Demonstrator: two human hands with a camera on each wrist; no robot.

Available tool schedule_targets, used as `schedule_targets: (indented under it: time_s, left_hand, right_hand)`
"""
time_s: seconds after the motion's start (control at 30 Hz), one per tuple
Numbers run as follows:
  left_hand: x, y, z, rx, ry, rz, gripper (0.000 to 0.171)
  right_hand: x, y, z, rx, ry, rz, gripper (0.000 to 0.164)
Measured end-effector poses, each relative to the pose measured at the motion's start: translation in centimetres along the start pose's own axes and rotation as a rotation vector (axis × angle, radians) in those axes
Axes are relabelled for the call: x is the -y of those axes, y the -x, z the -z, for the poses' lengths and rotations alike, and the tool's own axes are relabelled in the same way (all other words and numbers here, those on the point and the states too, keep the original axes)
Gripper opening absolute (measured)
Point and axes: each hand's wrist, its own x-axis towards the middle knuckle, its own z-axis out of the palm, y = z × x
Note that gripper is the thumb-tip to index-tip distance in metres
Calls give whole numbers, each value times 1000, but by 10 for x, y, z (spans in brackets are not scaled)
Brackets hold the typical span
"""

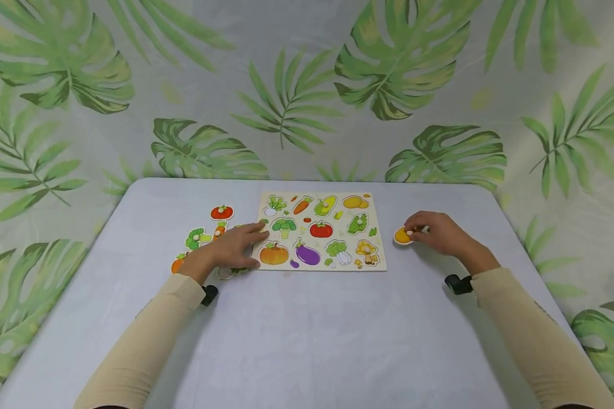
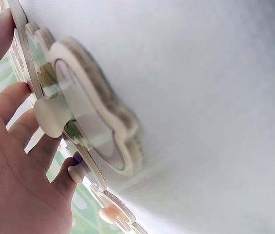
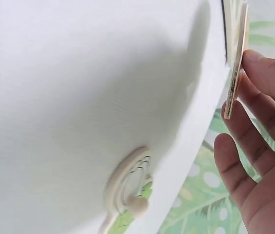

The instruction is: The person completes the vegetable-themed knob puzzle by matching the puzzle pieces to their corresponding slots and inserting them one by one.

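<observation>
The right hand (image 1: 438,233) pinches a yellow puzzle piece (image 1: 401,236); the left hand (image 1: 234,246), fingers spread, touches the vegetable board's (image 1: 323,243) left edge.

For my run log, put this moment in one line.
right hand: pinches yellow piece | left hand: touches board at left edge | tomato piece: left of board

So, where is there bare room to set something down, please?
The broadest bare patch of table lies in front of the board, between the sleeves; another lies left of the loose pieces. It is crowded around the left hand, beside the board; one more piece lies by the right hand.
</observation>
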Motion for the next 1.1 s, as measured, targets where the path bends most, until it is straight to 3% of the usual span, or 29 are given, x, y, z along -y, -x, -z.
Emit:
schedule_targets:
  time_s: [0.37, 0.8, 1.1]
  left_hand:
    - [0, -1, 4, 21, -39, 7, 76]
    - [-4, -4, -1, 26, -3, 12, 76]
    - [4, -2, -1, 8, -12, -1, 78]
  right_hand:
    - [8, -13, 10, -11, 15, 14, 17]
    - [13, -17, 10, 28, 16, -7, 17]
    - [18, -30, 11, 39, 30, 13, 17]
